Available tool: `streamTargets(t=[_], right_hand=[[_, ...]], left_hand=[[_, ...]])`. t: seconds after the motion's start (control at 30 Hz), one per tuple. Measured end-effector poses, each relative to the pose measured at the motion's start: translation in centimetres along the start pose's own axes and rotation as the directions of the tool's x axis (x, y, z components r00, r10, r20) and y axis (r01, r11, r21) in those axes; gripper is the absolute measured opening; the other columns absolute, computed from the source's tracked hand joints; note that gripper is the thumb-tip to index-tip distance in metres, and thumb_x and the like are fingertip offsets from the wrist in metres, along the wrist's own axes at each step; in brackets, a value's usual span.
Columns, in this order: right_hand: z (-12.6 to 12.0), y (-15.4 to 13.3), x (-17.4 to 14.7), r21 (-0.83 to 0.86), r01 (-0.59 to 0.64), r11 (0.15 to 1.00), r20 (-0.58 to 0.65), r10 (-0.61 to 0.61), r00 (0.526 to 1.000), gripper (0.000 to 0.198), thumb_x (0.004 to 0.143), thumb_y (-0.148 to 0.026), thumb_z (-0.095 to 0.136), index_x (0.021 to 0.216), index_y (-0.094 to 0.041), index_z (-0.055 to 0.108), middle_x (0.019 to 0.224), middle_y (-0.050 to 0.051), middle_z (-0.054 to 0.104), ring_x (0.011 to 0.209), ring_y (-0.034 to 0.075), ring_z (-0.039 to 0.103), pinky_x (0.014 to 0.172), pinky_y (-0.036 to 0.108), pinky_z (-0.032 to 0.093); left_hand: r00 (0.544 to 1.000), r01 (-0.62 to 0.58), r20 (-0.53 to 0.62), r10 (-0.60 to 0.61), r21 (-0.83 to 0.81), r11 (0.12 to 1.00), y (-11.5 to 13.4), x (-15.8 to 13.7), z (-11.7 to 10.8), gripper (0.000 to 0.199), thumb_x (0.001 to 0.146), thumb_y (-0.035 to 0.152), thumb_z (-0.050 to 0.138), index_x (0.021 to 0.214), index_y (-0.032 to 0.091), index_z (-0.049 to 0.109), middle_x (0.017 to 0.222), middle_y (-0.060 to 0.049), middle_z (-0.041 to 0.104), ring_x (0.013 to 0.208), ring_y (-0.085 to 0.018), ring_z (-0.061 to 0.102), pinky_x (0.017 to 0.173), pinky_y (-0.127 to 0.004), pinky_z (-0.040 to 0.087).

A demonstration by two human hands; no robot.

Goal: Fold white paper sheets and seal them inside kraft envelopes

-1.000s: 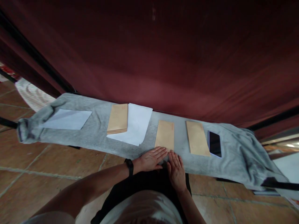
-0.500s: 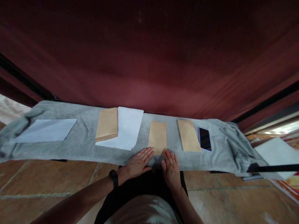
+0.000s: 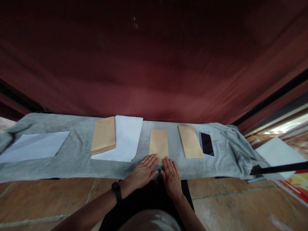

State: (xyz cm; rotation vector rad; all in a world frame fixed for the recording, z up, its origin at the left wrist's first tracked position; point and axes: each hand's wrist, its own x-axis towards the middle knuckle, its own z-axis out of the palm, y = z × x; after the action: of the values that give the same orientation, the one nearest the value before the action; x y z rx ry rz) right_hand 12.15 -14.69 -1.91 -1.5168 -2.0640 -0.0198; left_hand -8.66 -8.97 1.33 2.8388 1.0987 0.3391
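A brown paper envelope (image 3: pixel 158 142) lies flat on the grey cloth in front of me. My left hand (image 3: pixel 145 170) rests flat with fingers stretched out, its fingertips on the envelope's lower left corner. On the lower right corner lie the fingertips of my right hand (image 3: pixel 171 175), also flat and extended. Neither hand grips anything. To the right is a second brown envelope (image 3: pixel 191 142), lying slightly askew. A stack of brown envelopes (image 3: pixel 104 134) sits on the left, partly over some white paper sheets (image 3: pixel 127 138).
The grey cloth (image 3: pixel 79 160) covers a long narrow table. A phone (image 3: pixel 207 144) lies right of the second envelope. More white paper (image 3: pixel 36 146) is at the far left. A dark red curtain-like sheet (image 3: pixel 154 80) rises behind the table; a black bar (image 3: pixel 281 168) extends at the right.
The view has shifted and tilted slightly, so the table items appear a little further left and lower. Both hands stay at the envelope's near corners.
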Motion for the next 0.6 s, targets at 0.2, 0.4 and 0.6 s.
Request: streamTargets(t=[0.2, 0.4, 0.6], right_hand=[[0.4, -0.1, 0.0, -0.033, -0.003, 0.999, -0.002, 0.003, 1.000, 0.052, 0.103, -0.026, 0.041, 0.155, -0.019, 0.033, 0.153, 0.013, 0.046, 0.140, 0.027, 0.046, 0.116, 0.052, 0.038], [0.4, -0.1, 0.1, 0.001, -0.025, 1.000, -0.022, 0.025, 0.999, 0.053, 0.104, -0.029, 0.041, 0.155, -0.022, 0.033, 0.150, 0.010, 0.050, 0.138, 0.027, 0.048, 0.114, 0.051, 0.041], [0.4, -0.3, 0.2, 0.013, -0.049, 0.999, -0.020, 0.049, 0.999, 0.050, 0.104, -0.028, 0.041, 0.154, -0.023, 0.036, 0.148, 0.010, 0.053, 0.137, 0.026, 0.049, 0.114, 0.050, 0.042]], left_hand=[[0.999, 0.041, -0.001, -0.041, 0.007, 0.999, -0.7, 5.4, 1.8, 0.059, 0.103, 0.041, 0.029, 0.152, 0.009, 0.032, 0.159, -0.017, 0.035, 0.149, -0.024, 0.029, 0.122, -0.043, 0.022], [0.991, 0.123, -0.053, -0.120, 0.054, 0.991, -1.9, 10.1, 4.2, 0.063, 0.100, 0.039, 0.033, 0.155, 0.009, 0.025, 0.160, -0.017, 0.033, 0.150, -0.025, 0.026, 0.123, -0.047, 0.017], [0.975, 0.209, -0.077, -0.206, 0.029, 0.977, -2.9, 13.4, 5.0, 0.063, 0.099, 0.040, 0.033, 0.155, 0.013, 0.028, 0.159, -0.012, 0.037, 0.149, -0.025, 0.029, 0.123, -0.047, 0.015]])
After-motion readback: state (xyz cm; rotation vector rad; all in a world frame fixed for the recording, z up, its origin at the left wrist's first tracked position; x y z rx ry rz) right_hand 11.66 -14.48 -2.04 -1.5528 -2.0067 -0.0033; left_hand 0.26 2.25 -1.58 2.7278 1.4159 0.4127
